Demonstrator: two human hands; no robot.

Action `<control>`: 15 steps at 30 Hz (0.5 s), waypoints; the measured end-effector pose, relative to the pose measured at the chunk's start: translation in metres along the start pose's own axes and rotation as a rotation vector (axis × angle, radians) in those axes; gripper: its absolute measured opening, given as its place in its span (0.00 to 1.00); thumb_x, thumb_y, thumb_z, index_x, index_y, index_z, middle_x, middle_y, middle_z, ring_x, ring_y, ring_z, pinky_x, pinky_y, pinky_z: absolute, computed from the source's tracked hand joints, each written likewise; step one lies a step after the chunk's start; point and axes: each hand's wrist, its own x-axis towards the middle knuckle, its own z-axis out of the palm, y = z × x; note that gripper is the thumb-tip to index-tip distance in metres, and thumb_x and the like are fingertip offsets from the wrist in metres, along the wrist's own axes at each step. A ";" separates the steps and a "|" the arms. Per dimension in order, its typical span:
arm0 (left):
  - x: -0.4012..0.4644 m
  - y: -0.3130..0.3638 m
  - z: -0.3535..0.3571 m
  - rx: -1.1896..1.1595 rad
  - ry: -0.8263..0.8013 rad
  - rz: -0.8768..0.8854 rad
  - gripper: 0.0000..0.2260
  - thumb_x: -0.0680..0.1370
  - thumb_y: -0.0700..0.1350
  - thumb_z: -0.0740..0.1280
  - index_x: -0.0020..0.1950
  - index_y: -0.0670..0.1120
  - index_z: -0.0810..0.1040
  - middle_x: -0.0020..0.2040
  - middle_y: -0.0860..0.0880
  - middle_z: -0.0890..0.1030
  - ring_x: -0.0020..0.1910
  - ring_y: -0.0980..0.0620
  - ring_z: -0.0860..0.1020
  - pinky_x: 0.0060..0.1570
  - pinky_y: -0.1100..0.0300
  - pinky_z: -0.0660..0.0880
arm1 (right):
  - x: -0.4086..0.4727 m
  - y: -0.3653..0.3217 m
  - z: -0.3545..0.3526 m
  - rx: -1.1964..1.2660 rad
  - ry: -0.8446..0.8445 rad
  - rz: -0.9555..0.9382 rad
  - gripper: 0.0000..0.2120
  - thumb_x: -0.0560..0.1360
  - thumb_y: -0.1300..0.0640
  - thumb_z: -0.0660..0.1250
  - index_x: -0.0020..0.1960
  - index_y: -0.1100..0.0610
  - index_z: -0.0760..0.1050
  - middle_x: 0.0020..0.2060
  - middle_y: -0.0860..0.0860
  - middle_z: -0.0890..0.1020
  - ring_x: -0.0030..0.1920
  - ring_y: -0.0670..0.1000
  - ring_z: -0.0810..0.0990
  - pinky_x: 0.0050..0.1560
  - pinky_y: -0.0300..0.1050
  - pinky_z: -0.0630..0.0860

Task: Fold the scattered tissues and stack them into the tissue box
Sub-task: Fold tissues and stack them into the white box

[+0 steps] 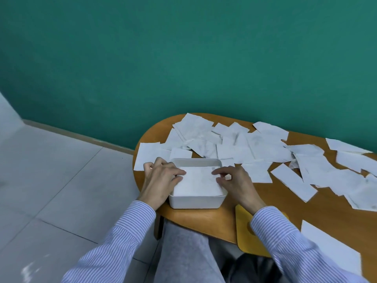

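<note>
The rounded wooden table [204, 221] carried a wide scatter of thin white paper tissues [234, 144], overlapping loosely from its far left edge to its right side, with 1 long folded strip [293, 182] lying apart nearer the person. At the near left edge sat the white rectangular plastic tissue box [195, 202], open-topped, holding a stack of folded white tissues [196, 183] that reached about to its rim. A flat yellow lid-like piece [243, 231] lay just beside the box on the right. The left hand [161, 178] rested over the box's left rim, fingers half-curled and pressing the stack's edge; the right hand [234, 180] did likewise on the right, fingers bent, gripping nothing that I could make out. Such sheets would likely be very light, limp and easily torn or blown, so each seemed best taken by 2 corners or an edge and pressed flat with spread fingertips rather than pinched at the middle.
</note>
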 end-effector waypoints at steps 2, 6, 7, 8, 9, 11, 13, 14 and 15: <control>0.001 0.000 0.000 0.068 -0.008 0.010 0.08 0.80 0.53 0.68 0.57 0.59 0.84 0.53 0.60 0.82 0.57 0.56 0.68 0.51 0.56 0.51 | 0.001 -0.002 0.002 -0.070 -0.008 -0.030 0.10 0.77 0.56 0.69 0.55 0.45 0.82 0.48 0.45 0.83 0.53 0.50 0.72 0.50 0.43 0.67; 0.002 -0.002 0.000 0.169 -0.014 0.026 0.07 0.79 0.52 0.69 0.55 0.60 0.85 0.50 0.57 0.83 0.57 0.54 0.69 0.51 0.55 0.50 | 0.002 -0.007 0.007 -0.254 -0.016 -0.088 0.11 0.79 0.53 0.66 0.59 0.45 0.80 0.56 0.45 0.82 0.56 0.51 0.71 0.55 0.46 0.64; 0.002 -0.001 0.000 0.190 -0.024 0.024 0.08 0.79 0.52 0.68 0.56 0.61 0.84 0.51 0.57 0.83 0.57 0.54 0.69 0.51 0.55 0.51 | 0.001 -0.006 0.007 -0.291 -0.027 -0.094 0.11 0.79 0.52 0.65 0.60 0.45 0.80 0.57 0.46 0.82 0.57 0.51 0.71 0.56 0.48 0.64; 0.003 0.000 0.000 0.209 -0.039 0.023 0.08 0.80 0.53 0.68 0.57 0.61 0.84 0.53 0.57 0.82 0.58 0.54 0.68 0.52 0.54 0.51 | 0.001 -0.006 0.008 -0.320 -0.034 -0.103 0.11 0.79 0.52 0.65 0.60 0.45 0.80 0.57 0.46 0.81 0.57 0.52 0.71 0.57 0.49 0.64; 0.003 0.001 0.000 0.228 -0.054 0.023 0.09 0.80 0.55 0.67 0.58 0.61 0.83 0.55 0.58 0.80 0.59 0.53 0.68 0.54 0.53 0.52 | 0.000 -0.004 0.008 -0.343 -0.031 -0.115 0.11 0.79 0.51 0.65 0.60 0.44 0.80 0.57 0.47 0.80 0.57 0.52 0.71 0.56 0.49 0.65; 0.003 0.002 0.000 0.261 -0.061 0.031 0.11 0.79 0.57 0.68 0.60 0.62 0.82 0.58 0.57 0.76 0.61 0.53 0.66 0.56 0.51 0.53 | -0.002 0.000 0.009 -0.372 0.010 -0.146 0.12 0.78 0.50 0.66 0.61 0.44 0.79 0.57 0.48 0.77 0.58 0.53 0.71 0.56 0.49 0.66; 0.002 0.003 0.002 0.272 -0.036 0.045 0.12 0.78 0.58 0.69 0.60 0.62 0.82 0.59 0.57 0.74 0.61 0.52 0.67 0.57 0.51 0.54 | -0.005 0.003 0.008 -0.373 0.041 -0.160 0.13 0.78 0.48 0.67 0.62 0.43 0.78 0.57 0.48 0.75 0.59 0.52 0.70 0.55 0.48 0.66; 0.001 0.004 0.003 0.272 -0.026 0.053 0.12 0.77 0.59 0.69 0.60 0.62 0.82 0.58 0.57 0.75 0.61 0.52 0.67 0.56 0.51 0.54 | -0.006 0.005 0.008 -0.370 0.044 -0.162 0.13 0.78 0.48 0.66 0.63 0.43 0.78 0.58 0.48 0.75 0.59 0.52 0.70 0.56 0.47 0.66; 0.001 0.006 0.004 0.266 -0.017 0.063 0.12 0.77 0.59 0.69 0.60 0.62 0.82 0.58 0.57 0.75 0.60 0.53 0.67 0.56 0.51 0.55 | -0.007 0.006 0.006 -0.365 0.042 -0.161 0.13 0.79 0.47 0.66 0.63 0.42 0.77 0.58 0.47 0.74 0.60 0.51 0.69 0.56 0.47 0.66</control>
